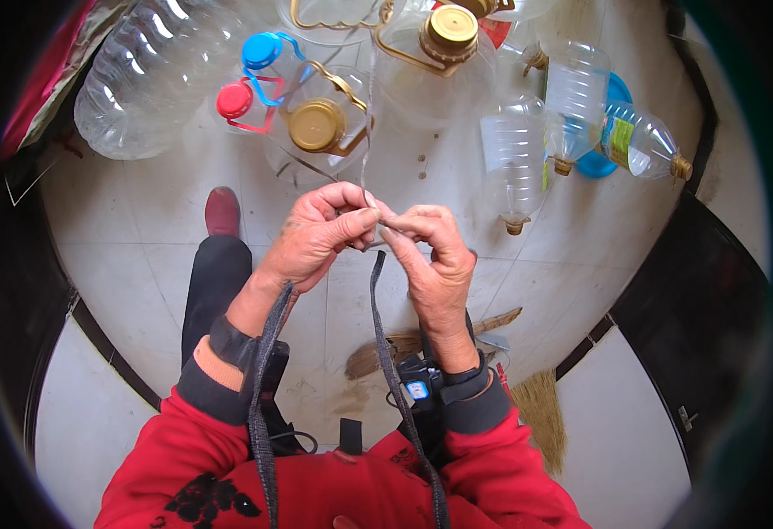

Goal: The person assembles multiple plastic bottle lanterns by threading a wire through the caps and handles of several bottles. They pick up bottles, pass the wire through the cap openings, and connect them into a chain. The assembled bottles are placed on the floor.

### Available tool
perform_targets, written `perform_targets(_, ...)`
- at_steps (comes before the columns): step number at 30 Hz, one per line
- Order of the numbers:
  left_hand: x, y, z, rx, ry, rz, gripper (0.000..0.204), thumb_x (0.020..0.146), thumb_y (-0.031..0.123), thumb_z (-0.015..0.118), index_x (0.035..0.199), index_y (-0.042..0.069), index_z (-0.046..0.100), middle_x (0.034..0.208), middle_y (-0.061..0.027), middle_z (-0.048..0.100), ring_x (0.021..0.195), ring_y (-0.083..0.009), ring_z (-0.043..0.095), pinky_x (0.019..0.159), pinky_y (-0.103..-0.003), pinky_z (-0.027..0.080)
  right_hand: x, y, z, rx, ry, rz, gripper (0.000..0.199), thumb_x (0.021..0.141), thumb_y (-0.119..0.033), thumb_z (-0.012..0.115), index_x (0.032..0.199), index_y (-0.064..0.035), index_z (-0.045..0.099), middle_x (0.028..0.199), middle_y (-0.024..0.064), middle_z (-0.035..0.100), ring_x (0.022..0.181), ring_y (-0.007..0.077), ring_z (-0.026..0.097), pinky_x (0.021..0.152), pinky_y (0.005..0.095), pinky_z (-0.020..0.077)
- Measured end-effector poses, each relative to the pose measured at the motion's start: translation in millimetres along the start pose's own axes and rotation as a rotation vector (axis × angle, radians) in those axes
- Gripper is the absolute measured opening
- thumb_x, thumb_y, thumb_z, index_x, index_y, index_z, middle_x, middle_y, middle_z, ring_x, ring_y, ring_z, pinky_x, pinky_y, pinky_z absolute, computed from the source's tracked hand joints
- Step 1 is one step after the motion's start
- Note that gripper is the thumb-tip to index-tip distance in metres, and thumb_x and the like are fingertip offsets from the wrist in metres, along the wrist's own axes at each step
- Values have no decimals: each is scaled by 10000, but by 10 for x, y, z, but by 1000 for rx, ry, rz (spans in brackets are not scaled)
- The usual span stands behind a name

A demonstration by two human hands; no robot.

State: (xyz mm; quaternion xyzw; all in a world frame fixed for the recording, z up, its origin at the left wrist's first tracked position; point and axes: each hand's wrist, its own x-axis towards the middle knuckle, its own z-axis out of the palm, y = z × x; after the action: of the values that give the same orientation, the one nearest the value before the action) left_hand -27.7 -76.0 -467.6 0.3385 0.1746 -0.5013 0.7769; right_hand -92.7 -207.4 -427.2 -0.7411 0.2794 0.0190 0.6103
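Note:
My left hand [311, 234] and my right hand [439, 264] meet at the middle, both pinching a thin grey cord [366, 163] between thumb and fingers. From my fingertips the cord runs up among the large clear plastic jugs. Nearest to my hands stands a jug with a gold cap [317, 125] and a gold carrying handle [342, 81]. Behind it to the right is another with a gold cap [451, 28]. Bottles with a blue cap [262, 51] and a red cap [235, 100] are on the left. How the cord loops at my fingertips is partly hidden.
A big ribbed clear bottle [144, 84] lies at the far left. Several smaller clear bottles [514, 159] lie at the right around a blue round thing [594, 165]. Near my body are a wood piece [367, 358] and a straw broom [540, 419]. My shoe [222, 212] is left.

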Motion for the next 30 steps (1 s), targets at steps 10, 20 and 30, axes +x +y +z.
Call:
perform_targets(10, 65, -22, -28, -43, 115, 21, 56, 830, 93, 548, 846, 40, 540, 799, -82, 607, 640, -87, 571, 558, -191, 471, 160, 1767, -1620, -285, 391, 323, 226, 772, -85, 551, 984, -5, 563, 830, 41, 562, 760, 112, 519, 699, 244, 436)
perform_targets(20, 93, -94, -95, 17, 196, 59, 62, 825, 93, 554, 856, 45, 528, 778, -90, 606, 619, -108, 581, 565, -208, 475, 416, 2915, -2888, -1149, 211, 619, 408, 711, -7, 450, 1076, -147, 562, 992, 183, 563, 947, 331, 535, 790, 398, 435)
perform_targets(30, 85, -97, -162, 33, 200, 85, 72, 817, 102, 566, 848, 46, 532, 782, -90, 604, 609, -101, 570, 564, -221, 468, 500, 3311, -2929, -1101, -110, 599, 219, 741, -105, 524, 937, -86, 621, 866, 198, 599, 843, 365, 562, 729, 399, 440)
